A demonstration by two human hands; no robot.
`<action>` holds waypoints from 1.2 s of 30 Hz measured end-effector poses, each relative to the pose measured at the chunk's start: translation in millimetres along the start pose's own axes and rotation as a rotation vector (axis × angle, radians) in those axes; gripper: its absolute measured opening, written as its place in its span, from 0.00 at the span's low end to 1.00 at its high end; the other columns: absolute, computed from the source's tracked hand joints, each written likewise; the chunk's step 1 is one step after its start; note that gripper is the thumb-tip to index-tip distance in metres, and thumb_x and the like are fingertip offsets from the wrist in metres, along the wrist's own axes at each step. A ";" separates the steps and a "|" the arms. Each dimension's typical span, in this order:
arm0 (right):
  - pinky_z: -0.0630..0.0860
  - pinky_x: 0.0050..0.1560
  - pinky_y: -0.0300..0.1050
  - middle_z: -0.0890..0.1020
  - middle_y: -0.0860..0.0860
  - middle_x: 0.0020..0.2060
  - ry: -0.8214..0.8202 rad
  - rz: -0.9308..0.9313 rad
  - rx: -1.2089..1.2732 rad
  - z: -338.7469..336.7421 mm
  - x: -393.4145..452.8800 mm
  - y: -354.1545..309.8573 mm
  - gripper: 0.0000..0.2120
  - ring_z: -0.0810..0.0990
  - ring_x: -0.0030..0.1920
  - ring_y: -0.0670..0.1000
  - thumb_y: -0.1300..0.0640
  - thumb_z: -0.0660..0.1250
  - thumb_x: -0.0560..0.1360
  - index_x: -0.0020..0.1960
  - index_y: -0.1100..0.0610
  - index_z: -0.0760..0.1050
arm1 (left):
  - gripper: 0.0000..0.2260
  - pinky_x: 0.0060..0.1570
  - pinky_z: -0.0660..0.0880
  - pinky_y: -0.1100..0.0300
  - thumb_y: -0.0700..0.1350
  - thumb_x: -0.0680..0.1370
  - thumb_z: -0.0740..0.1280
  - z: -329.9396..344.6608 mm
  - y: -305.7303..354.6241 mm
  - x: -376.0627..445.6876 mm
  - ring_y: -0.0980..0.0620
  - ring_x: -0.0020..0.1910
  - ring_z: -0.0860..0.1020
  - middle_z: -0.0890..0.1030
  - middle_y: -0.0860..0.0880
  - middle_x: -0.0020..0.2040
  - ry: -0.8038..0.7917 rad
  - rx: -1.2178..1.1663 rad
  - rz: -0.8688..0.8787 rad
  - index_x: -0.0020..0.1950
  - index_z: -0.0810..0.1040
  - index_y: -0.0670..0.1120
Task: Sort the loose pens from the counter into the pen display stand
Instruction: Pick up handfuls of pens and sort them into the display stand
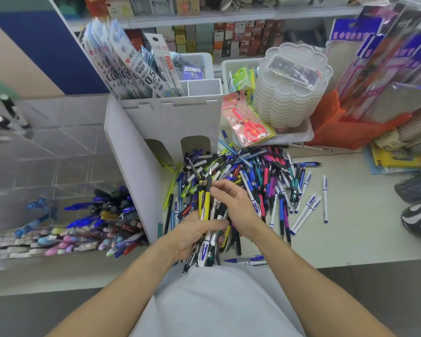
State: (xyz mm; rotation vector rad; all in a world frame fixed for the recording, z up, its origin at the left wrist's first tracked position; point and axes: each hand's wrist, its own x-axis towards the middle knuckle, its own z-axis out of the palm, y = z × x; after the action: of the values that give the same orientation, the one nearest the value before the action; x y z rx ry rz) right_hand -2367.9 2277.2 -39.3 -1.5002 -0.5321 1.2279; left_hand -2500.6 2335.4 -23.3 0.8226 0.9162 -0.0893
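Observation:
A big heap of loose pens (260,176) in many colours covers the pale counter (365,215). My left hand (195,234) grips a bundle of pens (208,242) above the counter's front edge, their tips pointing up and away. My right hand (236,205) is at the top of that bundle, its fingers pinching a yellow-and-black pen (206,198) that stands up from it. The clear pen display stand (58,181) sits to the left, its front compartments filled with blue, black and pastel pens (102,220).
A white cardboard stand (165,117) with packaged refills rises behind the heap. A tray with stacked clear plastic boxes (292,88) and packaged red scissors (250,127) sits at the back right. An orange folder (345,132) and books lie further right.

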 end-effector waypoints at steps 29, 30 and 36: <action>0.85 0.40 0.51 0.86 0.59 0.36 -0.063 0.172 -0.164 -13.6 -51.5 -25.9 0.11 0.86 0.36 0.57 0.60 0.79 0.72 0.51 0.62 0.80 | 0.20 0.41 0.82 0.49 0.48 0.69 0.77 4.9 1.0 -5.7 0.40 0.41 0.84 0.84 0.35 0.46 0.082 -0.187 0.076 0.54 0.83 0.37; 0.84 0.38 0.48 0.86 0.58 0.36 -0.075 0.157 -0.233 -13.7 -52.4 -26.5 0.12 0.85 0.35 0.55 0.58 0.80 0.70 0.48 0.62 0.81 | 0.16 0.43 0.82 0.49 0.47 0.69 0.77 5.8 0.5 -6.4 0.40 0.42 0.83 0.84 0.34 0.47 0.073 -0.178 0.083 0.51 0.84 0.38; 0.80 0.43 0.44 0.82 0.50 0.41 0.067 0.068 -0.343 -26.8 -47.7 -37.6 0.23 0.78 0.39 0.46 0.41 0.80 0.65 0.50 0.54 0.79 | 0.15 0.36 0.79 0.52 0.41 0.69 0.79 2.4 14.9 -9.5 0.43 0.33 0.78 0.79 0.37 0.38 0.107 -0.096 0.114 0.50 0.80 0.36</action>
State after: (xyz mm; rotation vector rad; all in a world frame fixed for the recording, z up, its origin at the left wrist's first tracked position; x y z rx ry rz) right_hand -2351.5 2237.7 11.5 -1.8538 -0.6774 1.1747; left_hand -2499.0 2341.8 -6.7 0.7947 0.9645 0.0979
